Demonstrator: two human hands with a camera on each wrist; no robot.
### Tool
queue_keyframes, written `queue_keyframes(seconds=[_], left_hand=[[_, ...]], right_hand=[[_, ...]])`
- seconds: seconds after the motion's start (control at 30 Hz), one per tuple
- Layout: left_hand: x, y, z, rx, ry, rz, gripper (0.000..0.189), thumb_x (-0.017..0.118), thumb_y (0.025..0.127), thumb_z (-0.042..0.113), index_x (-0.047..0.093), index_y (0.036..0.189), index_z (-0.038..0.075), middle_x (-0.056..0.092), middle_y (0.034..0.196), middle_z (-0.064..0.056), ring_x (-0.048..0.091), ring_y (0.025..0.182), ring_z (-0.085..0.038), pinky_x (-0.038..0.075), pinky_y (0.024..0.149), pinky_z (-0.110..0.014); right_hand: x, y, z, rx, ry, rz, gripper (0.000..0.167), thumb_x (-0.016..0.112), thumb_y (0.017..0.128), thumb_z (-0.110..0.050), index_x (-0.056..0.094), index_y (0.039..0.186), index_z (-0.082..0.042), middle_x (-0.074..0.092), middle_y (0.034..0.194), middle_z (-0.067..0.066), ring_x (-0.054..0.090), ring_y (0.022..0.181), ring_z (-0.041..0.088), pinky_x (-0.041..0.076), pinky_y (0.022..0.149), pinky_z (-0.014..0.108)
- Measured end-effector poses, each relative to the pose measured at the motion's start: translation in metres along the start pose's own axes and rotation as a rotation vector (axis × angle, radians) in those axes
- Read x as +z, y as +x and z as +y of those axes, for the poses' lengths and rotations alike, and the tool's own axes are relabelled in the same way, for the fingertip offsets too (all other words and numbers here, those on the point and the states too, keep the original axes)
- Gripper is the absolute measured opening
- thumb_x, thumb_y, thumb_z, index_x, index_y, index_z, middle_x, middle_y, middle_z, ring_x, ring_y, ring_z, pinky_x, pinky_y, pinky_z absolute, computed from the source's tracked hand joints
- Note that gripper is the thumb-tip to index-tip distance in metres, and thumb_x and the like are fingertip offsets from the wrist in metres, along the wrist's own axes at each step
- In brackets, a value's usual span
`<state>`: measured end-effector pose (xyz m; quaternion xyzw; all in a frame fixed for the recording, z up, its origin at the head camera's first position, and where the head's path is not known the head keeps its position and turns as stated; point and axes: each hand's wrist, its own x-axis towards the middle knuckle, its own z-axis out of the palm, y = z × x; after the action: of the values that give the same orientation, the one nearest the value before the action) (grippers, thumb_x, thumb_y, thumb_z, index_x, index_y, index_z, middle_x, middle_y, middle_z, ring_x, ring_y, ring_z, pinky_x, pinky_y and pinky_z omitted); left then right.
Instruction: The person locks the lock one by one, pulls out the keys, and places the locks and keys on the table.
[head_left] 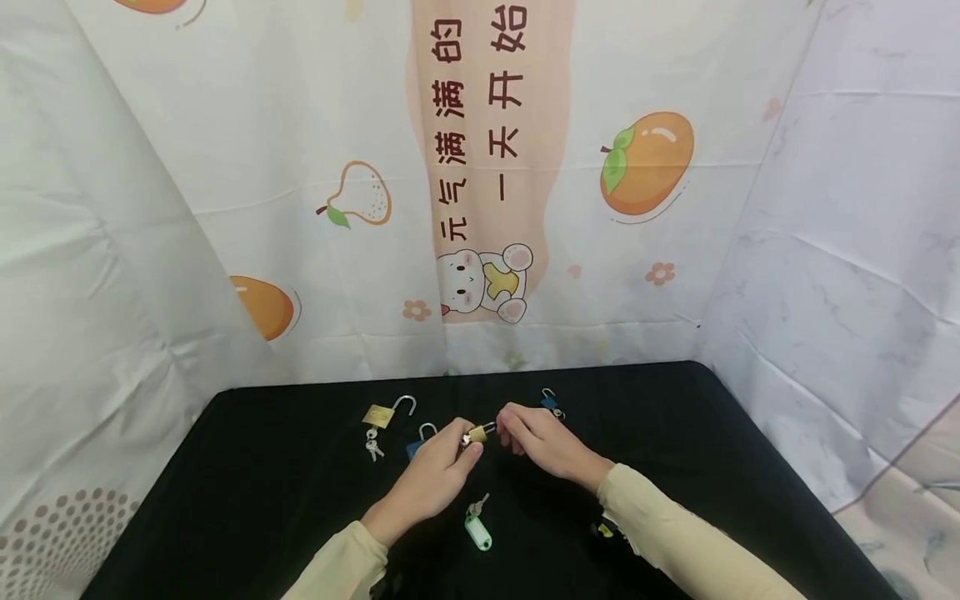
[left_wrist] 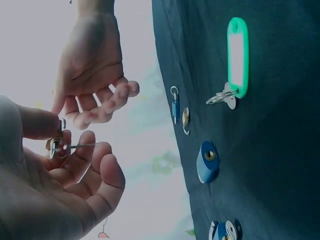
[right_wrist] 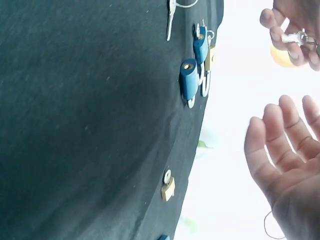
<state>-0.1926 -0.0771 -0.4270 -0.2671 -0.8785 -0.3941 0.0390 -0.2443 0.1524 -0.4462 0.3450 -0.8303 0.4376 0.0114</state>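
My left hand (head_left: 429,477) pinches a small brass padlock (head_left: 477,434) by its body, shackle pointing right. Keys on a ring (left_wrist: 59,148) hang from it against the curled left fingers, and a key (right_wrist: 295,37) shows in the right wrist view. Close to the shackle end is my right hand (head_left: 542,440). Its fingers are loosely bent and spread in the left wrist view, and its thumb reaches toward the shackle; contact cannot be made out. Behind the left hand, a blue padlock (head_left: 414,449) is partly hidden.
A larger brass padlock (head_left: 378,416), shackle swung out, lies left with keys (head_left: 373,446). Another blue padlock (head_left: 550,402) lies behind the right hand. A green key tag (head_left: 477,532) with keys lies in front on the black cloth (head_left: 247,500). A small yellow item (head_left: 604,530) shows beside the right sleeve.
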Motion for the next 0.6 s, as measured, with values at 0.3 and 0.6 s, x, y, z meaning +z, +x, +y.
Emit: queue_keyframes(seconds=[0.3,0.6], left_hand=[[0.003,0.007,0.004,-0.027,-0.032,-0.006,0.020,0.049,0.109,0.026,0.054,0.117,0.008,0.049,0.089,0.002,0.051,0.077,-0.011,0.045,0.068,-0.028],[0.003,0.010,0.004,-0.059,-0.062,-0.019,0.027,0.049,0.109,0.032,0.055,0.117,0.007,0.050,0.086,0.002,0.049,0.072,-0.011,0.044,0.064,-0.028]], right_hand=[[-0.002,0.001,-0.016,0.062,0.174,0.016,0.031,0.036,0.112,-0.016,0.061,0.094,-0.011,0.064,0.085,0.014,0.061,0.067,0.032,0.056,0.063,0.039],[-0.007,0.004,-0.027,0.069,0.297,-0.034,0.033,0.037,0.112,-0.012,0.059,0.093,0.004,0.061,0.086,0.025,0.058,0.068,0.043,0.056,0.063,0.043]])
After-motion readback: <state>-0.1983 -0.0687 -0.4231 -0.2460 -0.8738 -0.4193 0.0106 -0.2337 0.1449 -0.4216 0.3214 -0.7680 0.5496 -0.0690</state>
